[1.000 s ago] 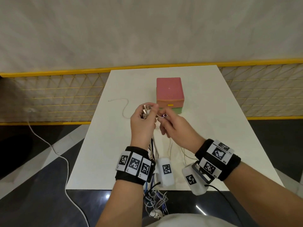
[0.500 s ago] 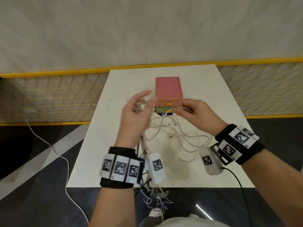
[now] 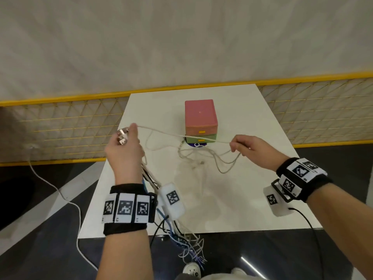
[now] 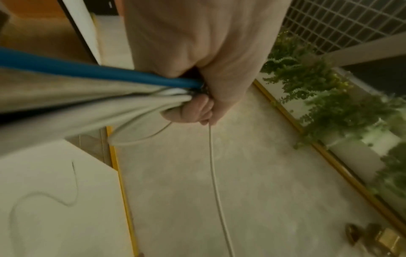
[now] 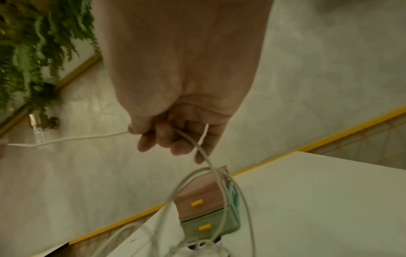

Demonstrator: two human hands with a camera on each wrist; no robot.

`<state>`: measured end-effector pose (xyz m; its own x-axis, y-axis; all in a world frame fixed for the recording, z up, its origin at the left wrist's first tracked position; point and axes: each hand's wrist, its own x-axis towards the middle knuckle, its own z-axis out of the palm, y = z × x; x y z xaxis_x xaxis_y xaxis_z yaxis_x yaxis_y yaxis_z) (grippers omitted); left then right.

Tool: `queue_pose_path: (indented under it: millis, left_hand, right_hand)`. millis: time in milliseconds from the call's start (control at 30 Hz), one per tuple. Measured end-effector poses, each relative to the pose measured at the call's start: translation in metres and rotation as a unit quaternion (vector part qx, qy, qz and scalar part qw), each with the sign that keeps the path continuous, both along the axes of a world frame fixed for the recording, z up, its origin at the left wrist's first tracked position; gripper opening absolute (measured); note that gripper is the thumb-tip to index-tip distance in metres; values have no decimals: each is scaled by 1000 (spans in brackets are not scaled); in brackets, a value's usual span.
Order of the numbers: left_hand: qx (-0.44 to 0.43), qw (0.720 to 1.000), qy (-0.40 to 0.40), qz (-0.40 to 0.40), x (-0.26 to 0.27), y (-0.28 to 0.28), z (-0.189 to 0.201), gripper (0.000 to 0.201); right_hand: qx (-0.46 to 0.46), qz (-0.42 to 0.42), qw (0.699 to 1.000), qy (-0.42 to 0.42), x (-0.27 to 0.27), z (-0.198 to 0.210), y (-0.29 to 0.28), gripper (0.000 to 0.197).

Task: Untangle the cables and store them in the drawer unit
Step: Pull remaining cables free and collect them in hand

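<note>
My left hand [image 3: 123,150] is raised over the table's left edge and grips a bundle of cable ends with metal plugs [image 3: 122,136]; white and blue cables [image 4: 92,87] run through its fist. One white cable [image 3: 181,136] is stretched from it across to my right hand [image 3: 245,147], which pinches it [image 5: 92,137]. Slack loops of tangled white cables [image 3: 203,156] hang and lie on the table [image 3: 232,199] between the hands. The drawer unit [image 3: 200,120], pink on top with a green drawer below and yellow handles, stands behind them with both of those drawers closed.
A yellow mesh fence [image 3: 70,126] runs behind and beside the table. A thin white cord [image 3: 50,184] trails over the dark floor at left. Loose wire ends [image 3: 191,251] dangle below the table's near edge. A purple base [image 3: 196,145] shows under the drawer unit.
My hands have drawn apart from close together, the left going left and the right going right. One white cable is now pulled taut between them and loops have dropped to the table.
</note>
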<state>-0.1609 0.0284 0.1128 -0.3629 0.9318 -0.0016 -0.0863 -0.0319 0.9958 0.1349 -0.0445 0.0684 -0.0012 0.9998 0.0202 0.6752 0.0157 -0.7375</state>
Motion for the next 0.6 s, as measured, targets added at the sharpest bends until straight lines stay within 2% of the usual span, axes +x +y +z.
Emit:
queue_pose_path:
  millis: [33,100,167,200,267,333,433,533,600]
  left_hand:
    - [6,1000,21,-2,3,-1,-2,9]
    - [33,996,74,-41,17,-7,-7,24]
    - [62,985,101,-127,40,-16,-10,43]
    - [72,975,110,-181,54,-23,-9,47]
    - [71,952,149,-259,76,-36,-8,35]
    - [56,944,167,-278,86,-40,-9,13]
    - [37,967,147,-205,75,-29,-10,18]
    - [38,994,78,-59,46,-13,-6,20]
    - [26,999,42,15,22,-6,-3,20]
  right_hand:
    - [4,-7,1000,-4,1,0,3,23]
    - [35,-14,999,-6,-1,8,13,20]
    - [81,6,997,-16,-11,24,24,21]
    - [108,25,993,-29,-19,33,29,22]
    - [154,69,984,-58,-35,50,36,21]
    - [187,108,973,-82,-46,62,39,19]
    - [183,129,969,-106,-40,57,43,24]
    - [101,97,984,-112,-12,31,42,28]
    - [48,53,988,-134,8,13,37,26]
